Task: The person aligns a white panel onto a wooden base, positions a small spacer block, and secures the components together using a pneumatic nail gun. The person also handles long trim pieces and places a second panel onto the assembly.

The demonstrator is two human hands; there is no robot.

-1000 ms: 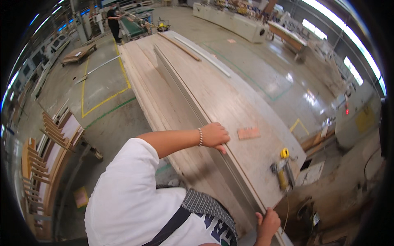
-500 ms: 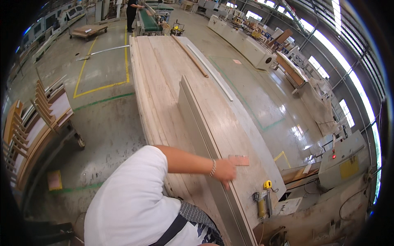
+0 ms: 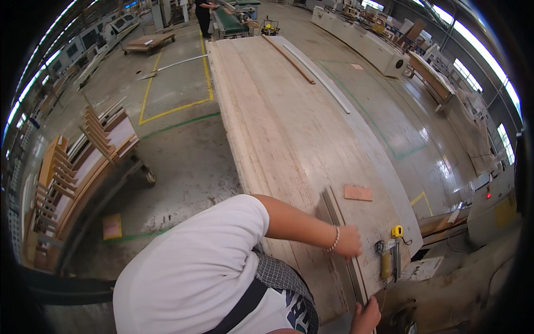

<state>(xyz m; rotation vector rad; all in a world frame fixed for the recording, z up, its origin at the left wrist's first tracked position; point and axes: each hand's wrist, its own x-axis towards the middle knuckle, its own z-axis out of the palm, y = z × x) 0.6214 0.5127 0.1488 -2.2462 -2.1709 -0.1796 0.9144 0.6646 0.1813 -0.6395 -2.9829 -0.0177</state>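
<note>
A long grey board [image 3: 340,222] stands on its narrow edge on the big wooden worktop [image 3: 278,106], near its front end. My left hand [image 3: 349,241], with a beaded bracelet at the wrist, is closed over the board's upper edge; its fingertips are partly hidden. At the board's near end, my right hand [image 3: 365,318] grips the edge with bent fingers. Just beyond my left hand lies a flat pinkish rectangular piece [image 3: 357,192]. To the right of the hands are a yellow tape measure [image 3: 396,231] and a yellow-bodied air tool [image 3: 385,266].
A brown wooden strip [image 3: 289,60] and a white strip [image 3: 320,78] lie along the worktop's far right. On the left stands a wheeled cart [image 3: 105,167] loaded with wooden parts. A person [image 3: 203,16] stands beside a green conveyor [image 3: 231,22] at the back.
The board has come back toward me, its far end now much nearer. My right hand has come into view at its near end. The whole view has swung left.
</note>
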